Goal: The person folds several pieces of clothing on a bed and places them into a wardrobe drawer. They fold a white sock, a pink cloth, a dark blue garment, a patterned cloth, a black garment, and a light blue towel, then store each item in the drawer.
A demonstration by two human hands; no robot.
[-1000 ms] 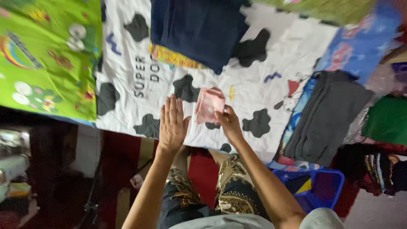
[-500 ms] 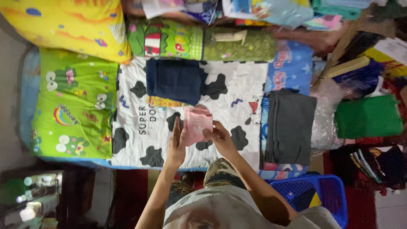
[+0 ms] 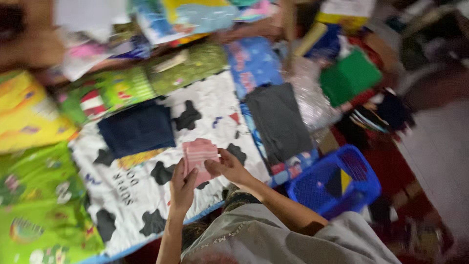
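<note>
The view has swung and tilted since half a second ago, so the bed now runs slantwise across the picture, while the folded pink cloth (image 3: pixel 198 157) remains between the person's two hands above the cow-patterned sheet (image 3: pixel 205 115). The left hand (image 3: pixel 182 186) is closed on the cloth's near left edge, fingers curled against it, and the right hand (image 3: pixel 228 167) grips its right side between thumb and fingers. The cloth sits just in front of a folded dark blue garment (image 3: pixel 138 129) that lies on the sheet, with a strip of yellow patterned cloth (image 3: pixel 134 158) showing beneath that garment's near edge. A folded dark grey garment (image 3: pixel 278 121) rests to the right, near the bed's edge. A blue plastic basket (image 3: pixel 337 183) stands on the floor just beside the person's right arm. Green and yellow pillows (image 3: pixel 34 176) fill the left side, blurred by motion.
</note>
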